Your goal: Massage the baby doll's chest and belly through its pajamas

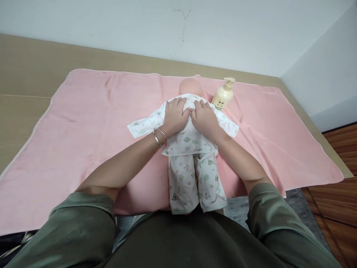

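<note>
A baby doll point(191, 86) lies on a pink blanket point(117, 96), its head pointing away from me and its face not visible. It wears a white printed top point(185, 139) and matching trousers point(182, 182). Flat on the upper part of the top rests my left hand point(175, 115), fingers stretched out. My right hand point(205, 117) lies beside it on the same garment, also with extended fingers. The two thumbs nearly meet at the middle. Neither hand grips anything. The doll's sleeves spread out to both sides.
A cream pump bottle point(223, 95) stands on the blanket just right of the doll's head. The blanket covers much of a wooden table point(33, 59), which meets a white wall point(134, 29). Wooden panelling point(337, 208) is at the lower right.
</note>
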Demonstrator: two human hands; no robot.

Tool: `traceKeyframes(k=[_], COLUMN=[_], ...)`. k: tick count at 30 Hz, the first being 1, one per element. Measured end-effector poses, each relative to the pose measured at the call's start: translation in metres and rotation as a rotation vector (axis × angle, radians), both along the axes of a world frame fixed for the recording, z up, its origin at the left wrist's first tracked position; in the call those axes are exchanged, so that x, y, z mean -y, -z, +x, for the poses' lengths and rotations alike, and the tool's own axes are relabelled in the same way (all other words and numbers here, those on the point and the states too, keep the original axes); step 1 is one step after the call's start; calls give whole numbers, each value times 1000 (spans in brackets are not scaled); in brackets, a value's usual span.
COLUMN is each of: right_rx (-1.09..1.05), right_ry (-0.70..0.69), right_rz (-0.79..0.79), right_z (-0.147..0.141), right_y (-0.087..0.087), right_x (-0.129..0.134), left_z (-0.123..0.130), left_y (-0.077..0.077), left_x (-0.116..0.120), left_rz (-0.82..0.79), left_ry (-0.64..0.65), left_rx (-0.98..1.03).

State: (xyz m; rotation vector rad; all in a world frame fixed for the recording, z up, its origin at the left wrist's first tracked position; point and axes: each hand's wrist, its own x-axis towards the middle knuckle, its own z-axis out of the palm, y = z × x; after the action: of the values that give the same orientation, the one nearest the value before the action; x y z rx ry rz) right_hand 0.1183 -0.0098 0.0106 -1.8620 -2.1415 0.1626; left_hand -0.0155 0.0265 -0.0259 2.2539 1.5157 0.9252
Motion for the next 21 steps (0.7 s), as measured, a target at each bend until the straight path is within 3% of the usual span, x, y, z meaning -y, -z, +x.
traceKeyframes(k=[8, 12, 16, 21], right_rx=[-45, -18, 50, 12], right_ry=[-8, 3, -39, -105], right_rz=[-105, -80, -82, -99], right_z=[12, 8, 1, 7], right_y=[-7, -7, -19, -22], right_x=[-14, -8, 12, 7], left_z=[11, 8, 2, 7], left_y=[-2, -1, -2, -4], left_x=[24, 14, 0, 15], left_rz=[37, 37, -7, 4], left_ry=[-41, -16, -4, -47], left_rx=[-50, -51, -58, -60])
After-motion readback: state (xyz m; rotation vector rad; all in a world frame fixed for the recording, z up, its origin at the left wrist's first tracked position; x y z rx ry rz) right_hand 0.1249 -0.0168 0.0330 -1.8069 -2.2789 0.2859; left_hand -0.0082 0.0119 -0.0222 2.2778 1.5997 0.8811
